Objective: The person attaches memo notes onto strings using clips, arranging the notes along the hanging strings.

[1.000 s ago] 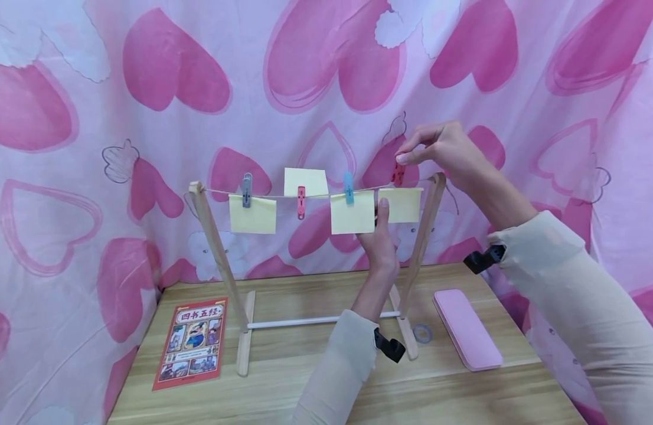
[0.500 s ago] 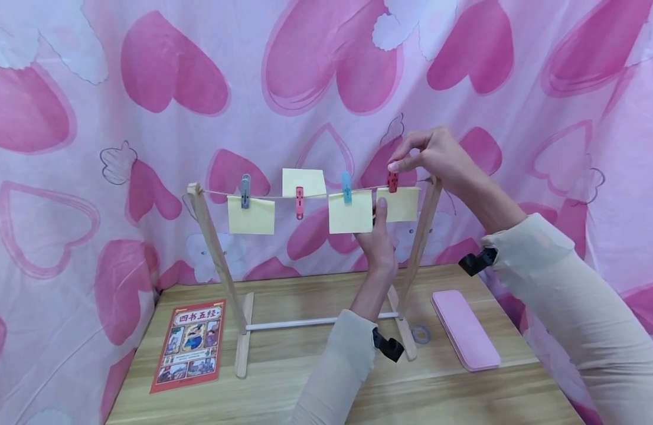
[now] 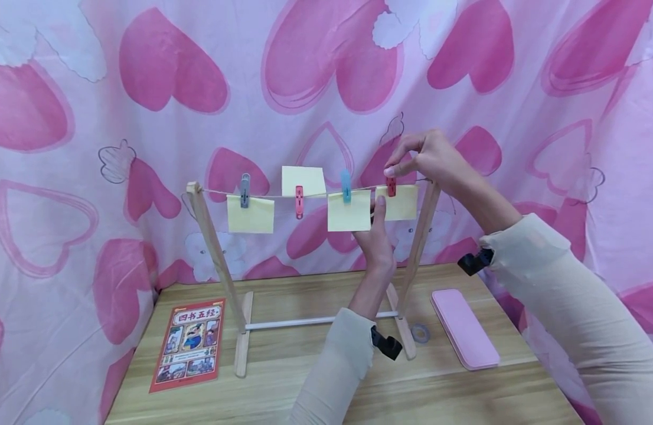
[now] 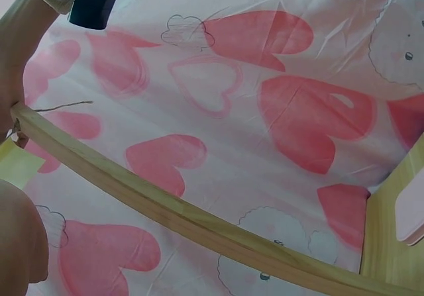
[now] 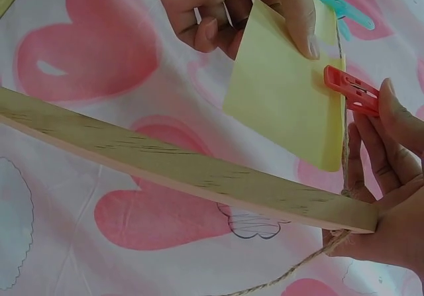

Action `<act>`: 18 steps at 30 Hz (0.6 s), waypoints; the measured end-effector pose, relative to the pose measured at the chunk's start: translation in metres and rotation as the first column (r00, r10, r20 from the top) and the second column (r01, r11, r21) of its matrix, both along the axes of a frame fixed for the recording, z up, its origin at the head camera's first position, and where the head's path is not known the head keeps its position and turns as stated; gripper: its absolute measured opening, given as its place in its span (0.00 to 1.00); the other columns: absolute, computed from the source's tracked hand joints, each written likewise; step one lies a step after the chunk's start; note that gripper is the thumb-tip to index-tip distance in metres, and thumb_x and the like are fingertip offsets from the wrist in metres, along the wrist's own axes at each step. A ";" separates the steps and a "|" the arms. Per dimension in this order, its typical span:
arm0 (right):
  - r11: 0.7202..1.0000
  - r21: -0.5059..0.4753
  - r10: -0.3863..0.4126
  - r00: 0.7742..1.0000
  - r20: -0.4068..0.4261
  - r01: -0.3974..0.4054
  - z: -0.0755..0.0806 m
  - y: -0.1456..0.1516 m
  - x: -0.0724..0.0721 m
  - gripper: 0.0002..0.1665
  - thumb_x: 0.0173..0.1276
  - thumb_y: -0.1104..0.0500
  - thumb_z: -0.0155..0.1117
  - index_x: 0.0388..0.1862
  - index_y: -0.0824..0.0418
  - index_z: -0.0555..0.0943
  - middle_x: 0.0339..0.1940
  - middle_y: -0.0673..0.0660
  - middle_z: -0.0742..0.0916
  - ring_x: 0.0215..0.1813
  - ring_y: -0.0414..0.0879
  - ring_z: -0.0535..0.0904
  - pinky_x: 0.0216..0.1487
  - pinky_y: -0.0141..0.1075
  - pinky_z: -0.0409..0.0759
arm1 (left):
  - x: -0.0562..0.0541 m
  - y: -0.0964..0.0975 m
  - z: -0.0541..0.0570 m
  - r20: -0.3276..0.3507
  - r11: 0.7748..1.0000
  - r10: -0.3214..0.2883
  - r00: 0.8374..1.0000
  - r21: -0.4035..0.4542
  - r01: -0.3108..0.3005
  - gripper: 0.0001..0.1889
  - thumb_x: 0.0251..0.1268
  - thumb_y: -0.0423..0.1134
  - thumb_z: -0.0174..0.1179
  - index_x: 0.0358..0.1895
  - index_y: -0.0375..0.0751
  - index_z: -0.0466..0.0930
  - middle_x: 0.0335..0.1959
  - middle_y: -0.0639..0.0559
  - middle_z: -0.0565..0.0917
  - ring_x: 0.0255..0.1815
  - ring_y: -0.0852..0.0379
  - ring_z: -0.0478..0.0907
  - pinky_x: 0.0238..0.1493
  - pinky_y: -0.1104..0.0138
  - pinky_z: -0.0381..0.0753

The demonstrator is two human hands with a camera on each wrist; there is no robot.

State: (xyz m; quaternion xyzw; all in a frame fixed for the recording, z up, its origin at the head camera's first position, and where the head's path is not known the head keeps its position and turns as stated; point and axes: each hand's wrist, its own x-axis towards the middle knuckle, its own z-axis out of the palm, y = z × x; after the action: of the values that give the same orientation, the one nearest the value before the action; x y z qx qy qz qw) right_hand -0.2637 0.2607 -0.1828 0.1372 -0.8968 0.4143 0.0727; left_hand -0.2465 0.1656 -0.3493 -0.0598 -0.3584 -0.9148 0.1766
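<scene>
My left hand [image 3: 377,248] holds the rightmost yellow paper note [image 3: 403,206] by its left part, thumb in front and fingers behind. The note hangs folded over a twine line [image 5: 340,44]. Above it, my right hand [image 3: 433,159] pinches a red clothespin [image 3: 392,186] between thumb and fingers. In the right wrist view, the jaws of that peg sit over the note's folded edge at the twine. Beside it, a blue clothespin [image 3: 346,188] clips another note [image 3: 349,212]. Only part of my left hand [image 4: 20,243] shows in the left wrist view.
A wooden frame [image 3: 419,248] carries the twine. Farther left, a pink clothespin [image 3: 299,202] and a grey one [image 3: 245,190] clip notes. On the table [image 3: 284,378] lie a red book [image 3: 189,345], a tape roll [image 3: 420,333] and a pink case [image 3: 466,330].
My right hand has come down and slightly left with the red clothespin, from above the note's top edge to over it. My left hand keeps its hold on the note.
</scene>
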 end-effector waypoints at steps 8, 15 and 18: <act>1.000 0.016 0.019 1.000 -0.014 -0.019 0.000 0.000 0.000 0.07 0.67 0.59 0.81 0.38 0.63 0.94 0.38 0.51 0.91 0.62 0.50 0.76 0.76 0.59 0.68 | -0.001 -0.001 0.000 -0.001 1.000 -0.002 1.000 -0.001 0.002 0.28 0.80 0.41 0.67 0.75 0.44 0.65 0.57 0.53 0.81 0.64 0.55 0.79 0.70 0.61 0.79; 0.996 0.080 0.043 0.999 -0.015 -0.041 -0.001 -0.001 0.002 0.11 0.68 0.60 0.78 0.47 0.64 0.94 0.49 0.59 0.89 0.64 0.56 0.77 0.72 0.59 0.70 | 0.000 -0.002 -0.002 0.034 1.000 -0.009 0.999 -0.007 0.010 0.30 0.80 0.42 0.67 0.77 0.46 0.65 0.60 0.52 0.82 0.65 0.54 0.79 0.72 0.58 0.78; 0.994 0.097 0.049 0.999 -0.007 -0.048 -0.001 -0.001 0.002 0.14 0.69 0.58 0.78 0.49 0.64 0.93 0.51 0.60 0.88 0.63 0.55 0.77 0.69 0.57 0.73 | 0.001 -0.002 -0.003 0.054 1.000 -0.010 0.999 -0.017 0.011 0.31 0.80 0.43 0.68 0.77 0.47 0.65 0.61 0.52 0.82 0.66 0.55 0.78 0.74 0.57 0.77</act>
State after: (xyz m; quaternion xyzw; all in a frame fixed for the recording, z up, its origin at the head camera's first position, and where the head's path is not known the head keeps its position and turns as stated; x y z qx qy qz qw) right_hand -0.2614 0.2601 -0.1836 0.1640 -0.9119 0.3714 0.0600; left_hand -0.2460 0.1636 -0.3523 -0.0386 -0.3705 -0.9139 0.1615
